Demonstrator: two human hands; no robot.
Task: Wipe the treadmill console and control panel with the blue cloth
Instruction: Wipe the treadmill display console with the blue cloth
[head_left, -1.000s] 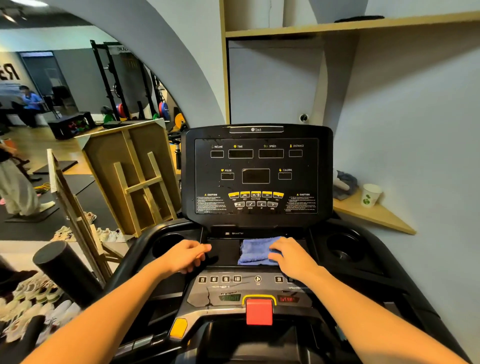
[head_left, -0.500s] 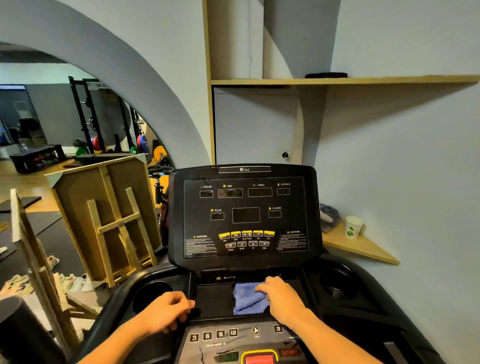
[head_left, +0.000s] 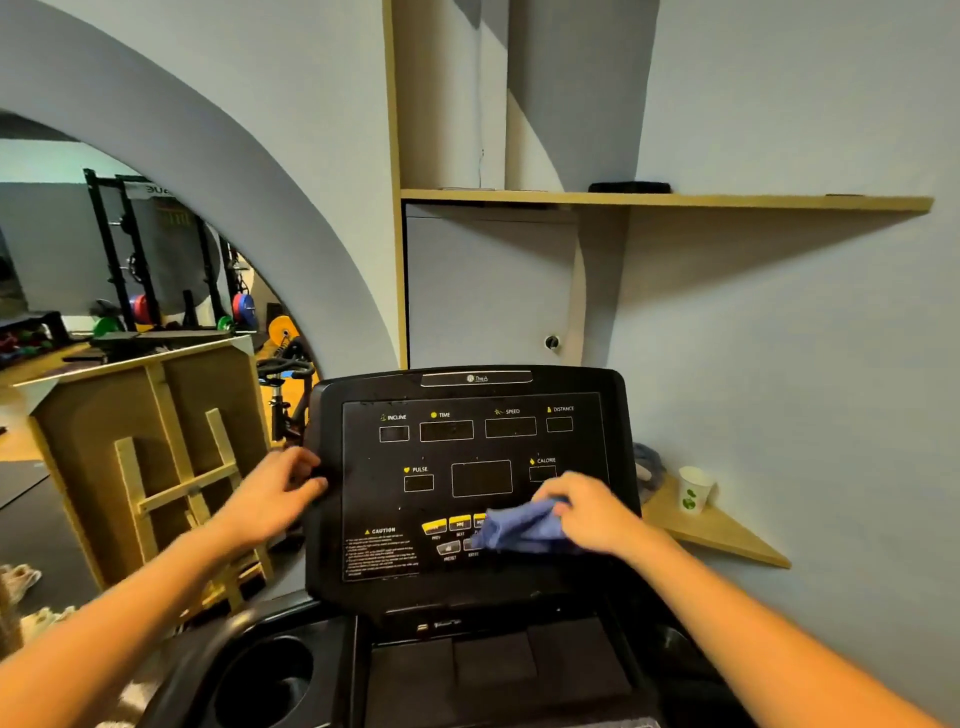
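The black treadmill console (head_left: 467, 447) stands upright in front of me, with dark display windows and a row of yellow buttons (head_left: 447, 525). My right hand (head_left: 587, 512) holds the bunched blue cloth (head_left: 519, 530) against the console's lower right, covering some buttons. My left hand (head_left: 275, 493) grips the console's left edge. Below lies the flat black tray (head_left: 493, 670) of the lower panel.
A round cup holder (head_left: 270, 680) sits at the lower left. A wooden corner shelf (head_left: 717, 535) on the right carries a white paper cup (head_left: 693, 491). A wooden frame (head_left: 156, 457) leans at the left. A higher shelf (head_left: 665, 200) spans the wall above.
Both hands rose from the lower tray to the upright console. The right hand carried the cloth up onto the button area; the left took the console's left edge. My view tilted upward.
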